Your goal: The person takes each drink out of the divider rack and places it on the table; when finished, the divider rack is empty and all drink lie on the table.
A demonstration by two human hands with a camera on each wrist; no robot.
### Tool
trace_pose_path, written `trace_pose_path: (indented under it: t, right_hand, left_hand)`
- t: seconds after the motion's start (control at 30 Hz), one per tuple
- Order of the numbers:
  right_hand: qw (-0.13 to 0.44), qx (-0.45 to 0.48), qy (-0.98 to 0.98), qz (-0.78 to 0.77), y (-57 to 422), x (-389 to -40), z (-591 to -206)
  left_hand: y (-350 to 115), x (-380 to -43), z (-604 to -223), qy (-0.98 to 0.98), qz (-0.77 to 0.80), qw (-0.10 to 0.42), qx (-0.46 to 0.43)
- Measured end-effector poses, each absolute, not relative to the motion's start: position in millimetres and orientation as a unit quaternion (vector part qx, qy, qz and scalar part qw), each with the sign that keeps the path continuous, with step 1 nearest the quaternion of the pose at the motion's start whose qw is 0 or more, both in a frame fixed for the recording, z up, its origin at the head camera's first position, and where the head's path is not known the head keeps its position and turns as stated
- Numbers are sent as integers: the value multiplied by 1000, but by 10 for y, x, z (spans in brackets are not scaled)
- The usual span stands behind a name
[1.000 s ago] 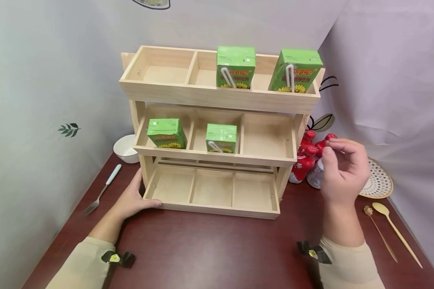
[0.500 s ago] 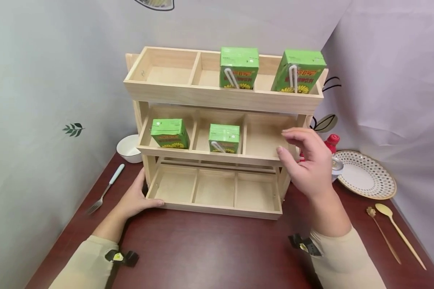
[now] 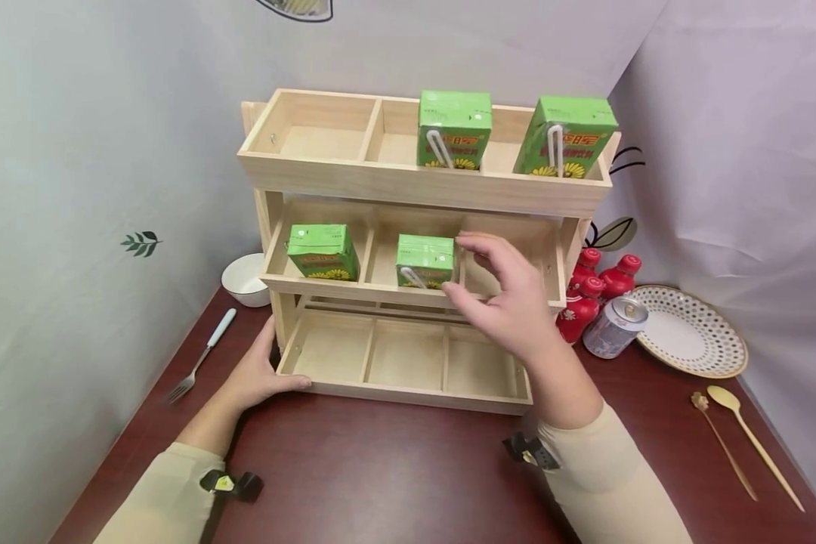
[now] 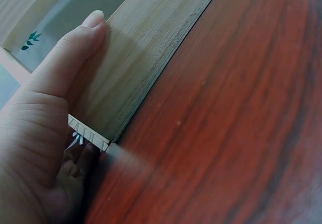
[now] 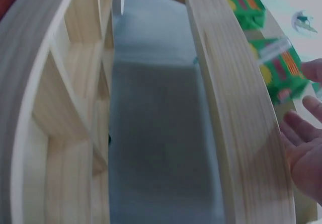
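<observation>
A three-tier wooden shelf rack [image 3: 421, 183] stands on the table, each tier split into three compartments. My left hand [image 3: 258, 376] holds its lower left corner; in the left wrist view the thumb [image 4: 75, 53] lies along the front board. My right hand [image 3: 506, 302] is at the middle tier, thumb and fingers spread at the right side of the small green drink carton [image 3: 426, 253] in the centre compartment. Whether they touch it I cannot tell. Another green carton [image 3: 323, 251] sits in the middle tier's left compartment. Two larger cartons [image 3: 454, 130] stand in the top tier.
Right of the rack are several red bottles [image 3: 617, 276], a can [image 3: 615, 329], a dotted plate [image 3: 710, 332], a spoon [image 3: 755, 442] and a thin gold utensil [image 3: 724, 446]. On the left lie a white bowl [image 3: 245, 281] and a fork [image 3: 204, 355].
My right hand has moved left from beside the bottles, across the right compartment, to the centre carton. My left hand has stayed at the rack's corner.
</observation>
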State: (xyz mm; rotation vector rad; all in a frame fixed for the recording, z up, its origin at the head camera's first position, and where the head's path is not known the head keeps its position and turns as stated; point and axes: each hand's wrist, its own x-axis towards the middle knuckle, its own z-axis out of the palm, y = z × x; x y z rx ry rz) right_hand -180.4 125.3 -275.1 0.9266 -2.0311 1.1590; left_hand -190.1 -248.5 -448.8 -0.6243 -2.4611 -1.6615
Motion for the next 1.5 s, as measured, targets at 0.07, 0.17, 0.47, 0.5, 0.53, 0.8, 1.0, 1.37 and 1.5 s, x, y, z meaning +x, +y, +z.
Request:
trace_pose_path:
  t: [0.07, 0.17, 0.47, 0.5, 0.53, 0.8, 1.0, 1.37, 1.5]
  right_hand:
    - [296, 356, -768, 442, 1171, -1804, -2772]
    - [283, 356, -768, 451, 1078, -1807, -2795]
    - [284, 321, -769, 475, 1033, -1820, -2830]
    - [282, 320, -769, 476, 1037, -1827, -2838]
    - [279, 319, -770, 478, 1039, -1834, -2843]
    - [235, 308, -794, 469, 1046, -1836, -2763]
    - [247, 315, -794, 457, 1046, -1806, -2772]
    - [282, 327, -774, 463, 1046, -1805, -2842]
    - [297, 330, -762, 472, 1049, -1803, -2871]
  left_hand:
    - [-2484, -1900, -4490, -811, -546, 52, -204]
    - [-2490, -1910, -4511, -809, -549, 49, -205]
    - [-2591, -2036, -4763, -814, -542, 59, -200]
    - [-2603, -2050, -4788, -817, -538, 60, -199]
    - [-2612, -2059, -4805, -818, -537, 61, -199]
    - [-2633, -2076, -4829, -822, -531, 62, -196]
    - [-2632, -2066, -4836, -823, -529, 63, -195]
    - [-2492, -1883, -4490, -814, -542, 55, -201]
    - [-2488, -1878, -4485, -813, -543, 56, -202]
